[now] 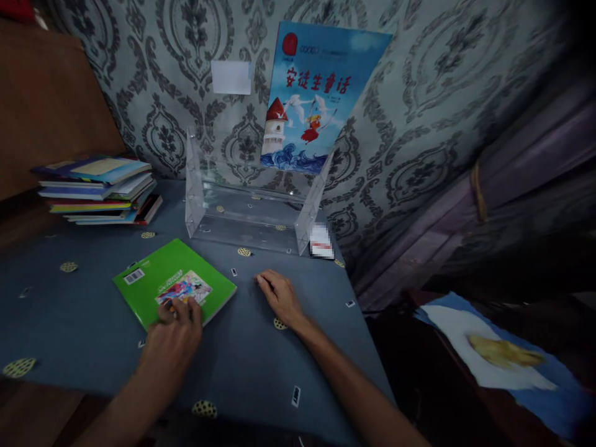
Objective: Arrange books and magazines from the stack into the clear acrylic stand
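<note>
A green book (161, 273) lies flat on the table, its barcode and a colourful picture facing up. My left hand (174, 329) rests on its near edge, fingers bent and slightly apart on the picture, not wrapped around the book. To the right of the book, my right hand (278, 295) lies on the tablecloth with its fingers curled in together; nothing shows in them. Behind both hands stands a clear acrylic rack (246, 233). A blue picture book (321, 93) with red lettering is upright at the rack's right end, in front of the wall; its support is hard to make out.
A stack of several books (100, 189) sits at the back left of the table (246, 360). A small white and red item (321, 241), blurred out, is beside the rack. A white card (231, 77) is against the wallpaper. Cloths (470, 341) lie on a surface at right.
</note>
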`<state>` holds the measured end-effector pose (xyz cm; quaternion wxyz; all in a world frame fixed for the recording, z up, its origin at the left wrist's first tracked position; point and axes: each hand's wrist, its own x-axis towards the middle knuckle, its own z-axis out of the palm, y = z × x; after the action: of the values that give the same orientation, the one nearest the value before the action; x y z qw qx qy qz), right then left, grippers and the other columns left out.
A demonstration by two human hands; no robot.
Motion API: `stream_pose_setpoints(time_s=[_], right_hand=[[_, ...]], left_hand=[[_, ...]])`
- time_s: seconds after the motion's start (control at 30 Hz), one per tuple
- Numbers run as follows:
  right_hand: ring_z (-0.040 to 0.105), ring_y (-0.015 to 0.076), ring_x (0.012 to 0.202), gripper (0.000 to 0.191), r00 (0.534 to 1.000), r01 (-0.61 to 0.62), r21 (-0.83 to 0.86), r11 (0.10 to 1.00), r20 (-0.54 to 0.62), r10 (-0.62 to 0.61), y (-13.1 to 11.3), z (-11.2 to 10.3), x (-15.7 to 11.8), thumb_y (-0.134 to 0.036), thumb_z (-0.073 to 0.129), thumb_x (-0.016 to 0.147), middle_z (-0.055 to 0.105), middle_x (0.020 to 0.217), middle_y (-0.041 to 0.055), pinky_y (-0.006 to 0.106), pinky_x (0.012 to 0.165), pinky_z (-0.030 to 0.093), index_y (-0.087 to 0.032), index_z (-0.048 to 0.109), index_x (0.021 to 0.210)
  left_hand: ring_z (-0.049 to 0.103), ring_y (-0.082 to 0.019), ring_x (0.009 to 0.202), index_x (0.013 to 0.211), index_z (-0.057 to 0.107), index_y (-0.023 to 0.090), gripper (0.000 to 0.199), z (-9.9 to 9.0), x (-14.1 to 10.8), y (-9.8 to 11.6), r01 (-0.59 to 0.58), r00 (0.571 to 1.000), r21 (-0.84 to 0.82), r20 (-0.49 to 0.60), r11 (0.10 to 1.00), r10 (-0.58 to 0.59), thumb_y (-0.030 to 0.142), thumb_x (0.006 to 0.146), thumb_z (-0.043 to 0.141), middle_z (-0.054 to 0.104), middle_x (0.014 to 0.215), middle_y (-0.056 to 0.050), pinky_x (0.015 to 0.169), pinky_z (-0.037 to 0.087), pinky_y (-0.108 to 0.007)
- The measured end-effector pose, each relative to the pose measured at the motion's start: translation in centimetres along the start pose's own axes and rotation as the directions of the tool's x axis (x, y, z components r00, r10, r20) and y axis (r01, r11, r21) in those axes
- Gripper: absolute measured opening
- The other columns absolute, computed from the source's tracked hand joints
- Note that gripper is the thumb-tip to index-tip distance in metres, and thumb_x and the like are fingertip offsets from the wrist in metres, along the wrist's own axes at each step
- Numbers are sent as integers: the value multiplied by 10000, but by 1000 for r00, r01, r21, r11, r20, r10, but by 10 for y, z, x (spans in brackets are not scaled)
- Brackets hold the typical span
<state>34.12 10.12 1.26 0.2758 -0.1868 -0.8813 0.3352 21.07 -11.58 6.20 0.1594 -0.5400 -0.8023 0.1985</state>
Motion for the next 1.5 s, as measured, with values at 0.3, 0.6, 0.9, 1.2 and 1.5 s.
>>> stream_pose_setpoints(time_s=[0.3,0.6,0.9,1.2,1.5], right_hand=[[646,194,809,307,999,-7,60,998,-52,10,4,1,1,-327,428,1032,683,851,51,301,759,485,-208,656,866],[625,224,943,259,982,-23,-11,1000,-188,21,11,0,0,-284,428,1018,655,954,76,348,858,503,-214,665,941],[613,264,1083,215,966,-49,-61,997,-255,32,24,4,0,-237,465,963,650,1065,108,428,965,500,-209,675,1003],[586,273,1161,214,966,-82,-82,993,-251,59,29,0,-2,-208,487,938,643,1129,119,448,1015,472,-202,681,1026],[584,275,1182,207,963,-99,-71,993,-256,78,32,-6,-1,-198,506,926,648,1160,119,447,1025,472,-211,684,1030]], left_hand=[[700,-472,1028,1264,690,118,417,-1,-44,57,-314,889,15,-346,949,300,203,869,589,686,1203,-302,636,606,-498],[571,-368,1293,1380,600,254,461,20,-42,16,-528,759,-40,-470,849,450,312,923,569,608,1423,-112,951,514,-492],[514,-305,1366,1416,537,219,461,31,-5,-12,-663,674,-65,-486,746,556,297,963,568,603,1435,-85,1024,500,-415],[514,-285,1373,1405,531,228,580,36,17,-4,-684,675,-149,-501,714,542,571,939,567,623,1407,-114,1043,509,-398],[531,-300,1353,1353,564,211,537,35,35,-5,-706,633,-121,-549,698,546,526,922,621,643,1383,-99,1024,522,-407]])
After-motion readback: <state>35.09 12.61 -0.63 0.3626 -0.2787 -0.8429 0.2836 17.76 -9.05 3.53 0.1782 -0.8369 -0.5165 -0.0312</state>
